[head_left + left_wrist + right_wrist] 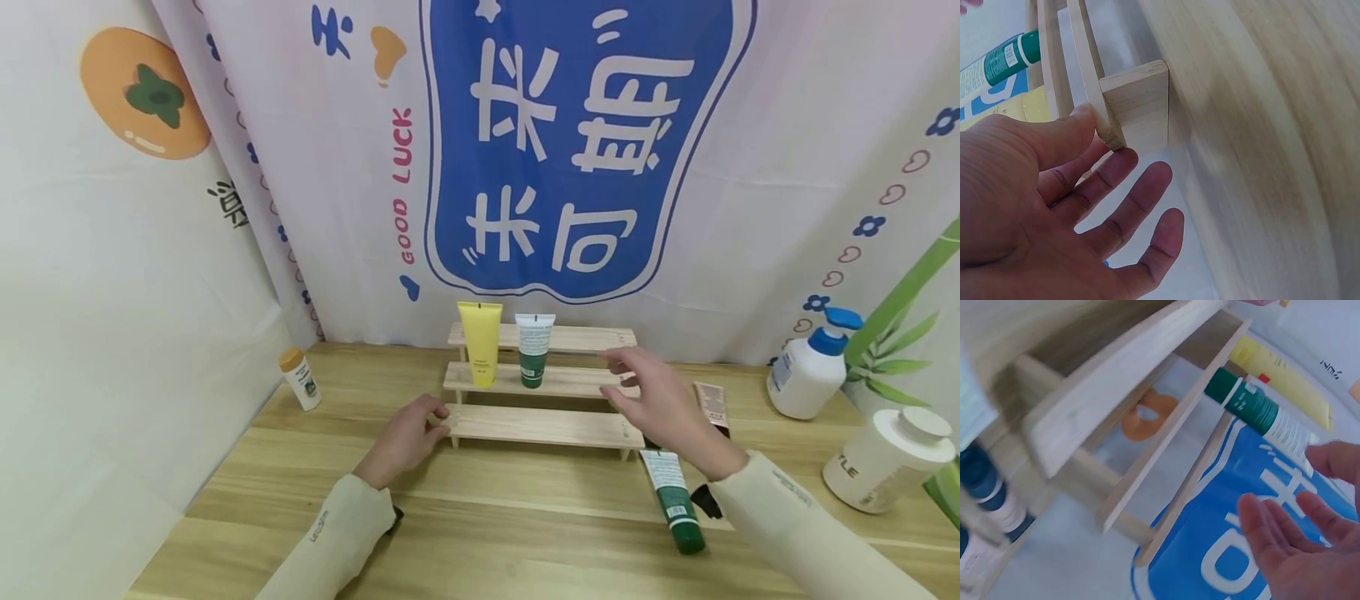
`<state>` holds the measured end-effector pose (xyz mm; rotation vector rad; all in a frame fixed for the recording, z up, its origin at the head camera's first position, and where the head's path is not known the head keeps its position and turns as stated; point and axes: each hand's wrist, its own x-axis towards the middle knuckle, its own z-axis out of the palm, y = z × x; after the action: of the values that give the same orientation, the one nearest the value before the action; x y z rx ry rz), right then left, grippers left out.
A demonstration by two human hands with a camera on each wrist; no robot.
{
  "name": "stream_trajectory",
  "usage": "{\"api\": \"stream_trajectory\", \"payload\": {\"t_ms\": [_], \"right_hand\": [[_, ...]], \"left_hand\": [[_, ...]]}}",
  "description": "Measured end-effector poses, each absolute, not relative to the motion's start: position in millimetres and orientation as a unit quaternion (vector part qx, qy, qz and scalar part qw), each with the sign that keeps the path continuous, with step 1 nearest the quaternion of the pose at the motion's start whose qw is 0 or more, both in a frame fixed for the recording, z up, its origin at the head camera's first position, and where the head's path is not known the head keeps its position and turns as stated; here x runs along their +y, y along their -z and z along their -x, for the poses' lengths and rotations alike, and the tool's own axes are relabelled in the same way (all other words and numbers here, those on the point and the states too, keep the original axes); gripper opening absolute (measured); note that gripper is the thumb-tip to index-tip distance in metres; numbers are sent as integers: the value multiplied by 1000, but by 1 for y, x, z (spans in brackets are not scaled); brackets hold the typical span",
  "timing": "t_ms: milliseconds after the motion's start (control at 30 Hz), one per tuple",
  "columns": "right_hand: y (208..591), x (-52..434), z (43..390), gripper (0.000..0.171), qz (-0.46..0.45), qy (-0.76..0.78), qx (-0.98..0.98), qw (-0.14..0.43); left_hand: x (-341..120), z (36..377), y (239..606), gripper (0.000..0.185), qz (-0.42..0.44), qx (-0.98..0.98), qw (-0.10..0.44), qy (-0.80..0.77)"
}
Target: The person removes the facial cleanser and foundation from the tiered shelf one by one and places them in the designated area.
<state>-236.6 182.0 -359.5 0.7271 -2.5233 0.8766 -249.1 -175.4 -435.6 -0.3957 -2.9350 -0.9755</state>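
Small bottle (300, 379): upright on wooden table (465, 508), far left, orange cap, well apart from stepped rack.
Left hand (403, 439): at left end of lowest step of wooden stepped rack (543, 425). Fingers spread and nearly straight in left wrist view (1054, 212); thumb tip touching edge of step board, index fingertip at corner of side support. Nothing gripped.
Left sleeve (330, 542): cream fabric, lying over front edge of table.
Stepped rack: three tiers, standing at back centre of table, just in front of printed backdrop (577, 142).
Yellow tube (480, 342): upright, cap down, on middle tier, left of centre.
Green-and-white tube (534, 350): upright, cap down, on middle tier, just right of yellow tube, not touching it. Also seen in right wrist view (1260, 415).
Right hand (660, 400): raised over right end of rack, level with middle tier. Fingers extended and relaxed, palm open in right wrist view (1297, 544). Nothing held; contact with rack cannot be told.
Lying green tube (675, 500): flat on table, just beside right front leg of rack, partly below right wrist.
Brown tube (712, 407): flat on table behind right hand, partly hidden.
Pump bottle (810, 367): white body, blue pump, upright at far right.
White jar (885, 458): far right, near table edge.
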Motion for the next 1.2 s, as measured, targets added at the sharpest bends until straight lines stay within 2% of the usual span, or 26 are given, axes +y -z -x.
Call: {"api": "stream_trajectory", "payload": {"t_ms": [133,233,400,600,767,1000,1200], "right_hand": [[355,167,244,59,-272,-311,-896,161],[352,158,250,66,-284,-318,-888,171],[350,147,263,69,-307,-333,-869,202],[350,134,276,70,-305,-326,-873,194],[352,126,282,61,-290,-348,-869,200],[358,116,281,31,-248,-405,-851,225],[364,121,274,27,-263,-408,-832,268]], "left_hand": [[-175,249,435,14,124,-943,10,310],[-173,250,434,15,123,-943,6,309],[-168,251,434,16,134,-943,2,306],[-168,249,434,15,133,-942,-1,308],[-170,248,433,16,135,-940,0,312],[-173,247,432,16,127,-942,0,310],[-175,246,432,16,123,-942,-2,312]]}}
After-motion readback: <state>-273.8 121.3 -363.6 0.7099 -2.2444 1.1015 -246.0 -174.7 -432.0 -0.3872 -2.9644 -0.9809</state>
